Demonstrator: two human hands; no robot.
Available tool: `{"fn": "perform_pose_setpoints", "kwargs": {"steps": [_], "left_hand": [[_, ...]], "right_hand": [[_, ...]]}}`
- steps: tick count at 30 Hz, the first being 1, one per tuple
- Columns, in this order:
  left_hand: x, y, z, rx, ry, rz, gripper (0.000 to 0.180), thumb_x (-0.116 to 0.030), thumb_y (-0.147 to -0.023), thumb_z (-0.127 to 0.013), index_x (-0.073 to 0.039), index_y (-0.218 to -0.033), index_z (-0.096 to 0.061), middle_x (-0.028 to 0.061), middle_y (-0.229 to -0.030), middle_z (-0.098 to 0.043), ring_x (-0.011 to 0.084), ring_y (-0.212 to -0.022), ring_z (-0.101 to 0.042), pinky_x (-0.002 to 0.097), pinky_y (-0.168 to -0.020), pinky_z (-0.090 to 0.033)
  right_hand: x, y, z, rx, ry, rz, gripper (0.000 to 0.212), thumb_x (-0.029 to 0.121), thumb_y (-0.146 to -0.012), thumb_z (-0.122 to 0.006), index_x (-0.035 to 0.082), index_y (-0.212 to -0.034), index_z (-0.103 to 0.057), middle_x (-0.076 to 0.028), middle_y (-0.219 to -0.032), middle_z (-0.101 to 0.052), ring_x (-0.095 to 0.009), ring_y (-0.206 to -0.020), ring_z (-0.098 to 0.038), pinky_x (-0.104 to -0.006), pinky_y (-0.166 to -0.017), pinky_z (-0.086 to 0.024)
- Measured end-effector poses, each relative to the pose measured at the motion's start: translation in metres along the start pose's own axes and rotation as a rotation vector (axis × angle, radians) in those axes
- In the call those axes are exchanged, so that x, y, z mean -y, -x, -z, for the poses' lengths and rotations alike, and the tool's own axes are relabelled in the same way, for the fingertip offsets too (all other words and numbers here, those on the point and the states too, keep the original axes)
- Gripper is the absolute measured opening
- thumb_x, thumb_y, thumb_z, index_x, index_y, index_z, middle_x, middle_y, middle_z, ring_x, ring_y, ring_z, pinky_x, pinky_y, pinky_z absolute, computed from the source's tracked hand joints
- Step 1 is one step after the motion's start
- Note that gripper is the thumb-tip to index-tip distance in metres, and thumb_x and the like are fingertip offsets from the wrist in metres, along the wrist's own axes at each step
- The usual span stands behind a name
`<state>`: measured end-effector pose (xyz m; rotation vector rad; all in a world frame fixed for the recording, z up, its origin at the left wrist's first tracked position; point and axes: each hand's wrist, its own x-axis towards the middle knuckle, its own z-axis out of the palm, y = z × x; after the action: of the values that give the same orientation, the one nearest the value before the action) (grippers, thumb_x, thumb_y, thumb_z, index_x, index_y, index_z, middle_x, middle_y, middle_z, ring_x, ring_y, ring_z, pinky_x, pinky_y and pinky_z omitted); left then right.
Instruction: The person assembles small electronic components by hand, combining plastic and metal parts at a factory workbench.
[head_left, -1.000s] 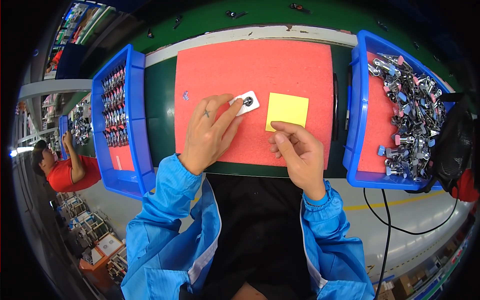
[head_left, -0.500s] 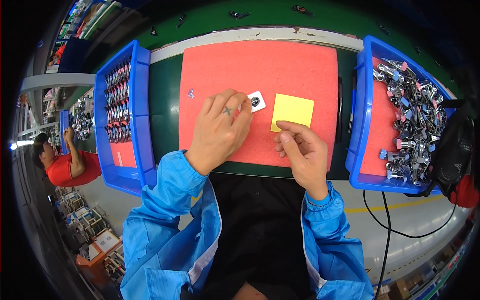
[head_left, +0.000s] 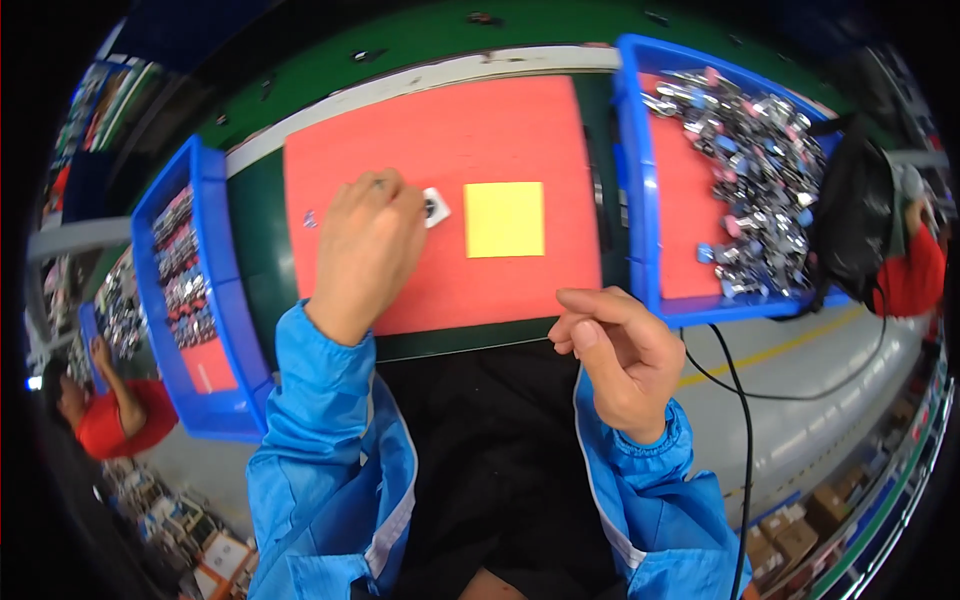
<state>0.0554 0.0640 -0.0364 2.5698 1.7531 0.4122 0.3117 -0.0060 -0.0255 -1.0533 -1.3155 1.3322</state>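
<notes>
My left hand [head_left: 368, 250] is over the left part of a pink foam mat [head_left: 450, 125], its fingers curled down and pinched together. Whatever they hold, if anything, is hidden beneath them. Right beside those fingers lies a small white square piece with a black round centre [head_left: 441, 212], partly covered by the hand. A yellow square of sticky notes [head_left: 505, 220] sits on the mat to its right. My right hand [head_left: 630, 360] hovers off the mat's near right corner, loosely bent, thumb apart from the forefinger, with nothing seen in it. A tiny purplish piece [head_left: 309, 218] lies at the mat's left.
At the left, a blue bin [head_left: 222, 270] has rows of metal clip-like parts. The blue bin on the right [head_left: 645, 200] holds a heap of similar parts [head_left: 750, 170], beside a black mesh bag [head_left: 855, 205]. A black cable [head_left: 745, 430] hangs below. A person in red [head_left: 135, 420] works at far left.
The whole view has swung, so mat and bins appear further left and tilted. My right hand has drawn back from the yellow notes toward me. My left hand stays beside the white piece.
</notes>
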Motion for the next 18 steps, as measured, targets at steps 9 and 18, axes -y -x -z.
{"fn": "perform_pose_setpoints", "kwargs": {"steps": [9, 18], "left_hand": [[0.002, 0.0, -0.008, 0.071, -0.006, 0.048, 0.011, -0.003, -0.081, -0.067, 0.001, -0.085, -0.057, 0.0177, -0.083, -0.058, 0.0347, -0.078, -0.061, 0.0442, -0.072, -0.049], [0.021, 0.008, -0.003, 0.046, 0.336, 0.192, 0.011, -0.004, -0.092, -0.062, 0.0, -0.096, -0.053, 0.015, -0.08, -0.061, 0.025, -0.074, -0.064, 0.0363, -0.066, -0.049]], "right_hand": [[0.005, -0.013, 0.077, -0.585, 0.512, 0.194, 0.021, 0.003, -0.096, -0.065, -0.004, -0.115, -0.069, -0.011, -0.089, -0.07, -0.017, -0.076, -0.067, -0.0268, -0.07, -0.052], [0.013, -0.039, 0.134, -0.109, 1.275, -0.033, 0.025, 0.006, -0.085, -0.074, 0.0, -0.109, -0.071, -0.011, -0.085, -0.066, -0.025, -0.078, -0.063, -0.035, -0.074, -0.051]]}}
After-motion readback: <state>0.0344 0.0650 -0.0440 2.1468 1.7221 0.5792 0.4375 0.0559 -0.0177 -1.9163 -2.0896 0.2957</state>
